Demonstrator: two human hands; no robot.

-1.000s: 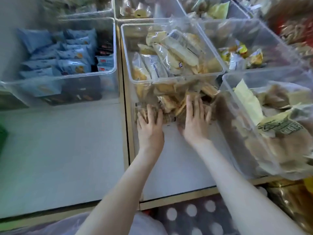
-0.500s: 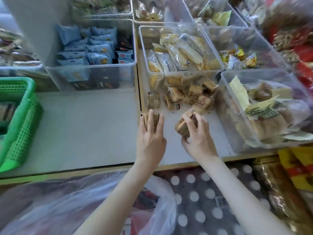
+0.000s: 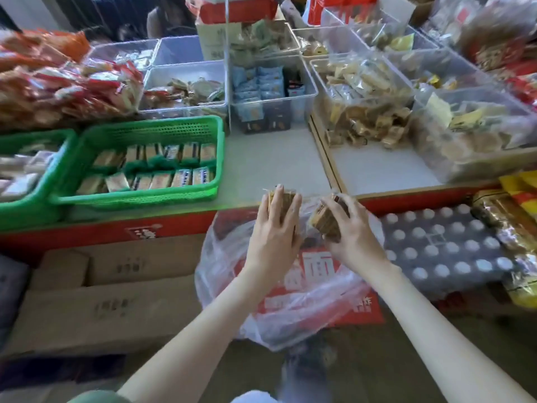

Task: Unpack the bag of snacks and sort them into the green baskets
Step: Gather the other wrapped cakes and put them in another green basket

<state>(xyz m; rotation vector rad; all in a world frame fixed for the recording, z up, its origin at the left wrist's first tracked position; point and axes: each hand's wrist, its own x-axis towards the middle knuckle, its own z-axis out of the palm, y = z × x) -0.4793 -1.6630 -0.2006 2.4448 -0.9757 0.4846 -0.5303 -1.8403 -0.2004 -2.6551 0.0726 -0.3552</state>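
Note:
My left hand grips a stack of brown wrapped snack packs at the shelf's front edge. My right hand grips another brown snack stack beside it. Both hands hover over a clear plastic bag that hangs below the shelf edge. To the left stands a green basket with rows of similar wrapped snacks inside. A second green basket sits at the far left, holding pale packets.
Clear bins of snacks line the back and right of the shelf, with a loose pile of brown packs in front of one. Cardboard boxes stand below on the left. A dotted package lies to the right.
Both hands have pulled back from the loose pile with snack stacks gripped, toward the shelf's front edge over the bag. My view has swung left, bringing the green baskets in.

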